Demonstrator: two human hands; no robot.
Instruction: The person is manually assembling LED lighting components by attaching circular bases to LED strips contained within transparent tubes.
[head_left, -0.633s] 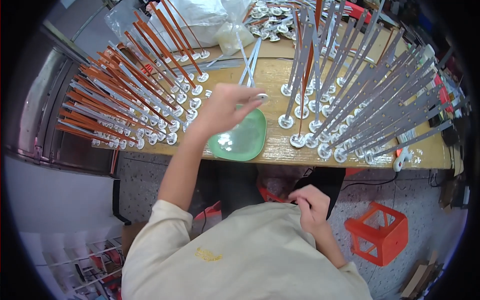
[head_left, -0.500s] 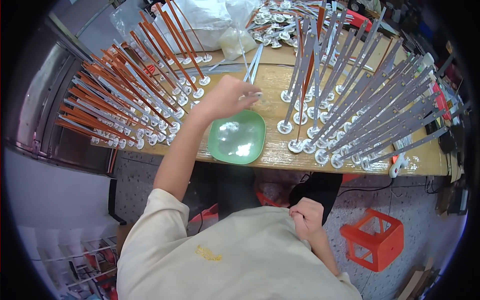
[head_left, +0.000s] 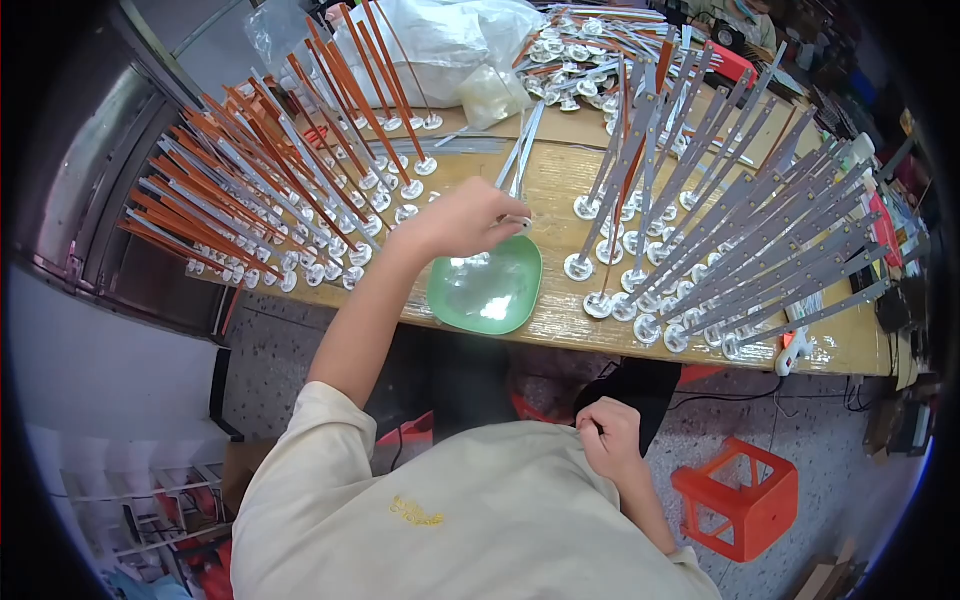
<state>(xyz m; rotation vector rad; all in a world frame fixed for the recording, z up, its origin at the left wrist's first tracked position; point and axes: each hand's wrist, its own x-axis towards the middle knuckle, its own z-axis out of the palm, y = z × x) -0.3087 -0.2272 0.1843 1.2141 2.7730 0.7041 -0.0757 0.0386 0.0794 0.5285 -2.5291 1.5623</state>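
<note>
My left hand [head_left: 468,220] reaches over the far rim of a shallow green bowl [head_left: 436,300]. Its thumb and finger pinch a small white piece [head_left: 526,223], too small to make out fully. The bowl's bottom is shiny. Just beyond my fingers a few silver strips [head_left: 527,145] lie on the table. My right hand [head_left: 612,437] is closed in a fist against the right side of my light shirt [head_left: 470,500]; what it holds, if anything, is hidden.
Orange and silver strips [head_left: 345,90] stand on clear round bases at the left. Grey strips [head_left: 720,215] on like bases crowd the right. Behind are white bags [head_left: 420,50] and a heap of bases [head_left: 570,55]. A red stool [head_left: 745,500] stands on the floor.
My left hand has come lower, from beyond the bowl to its far rim, with the fingers still pinched. The whole view has shifted slightly. My right hand stays against the shirt.
</note>
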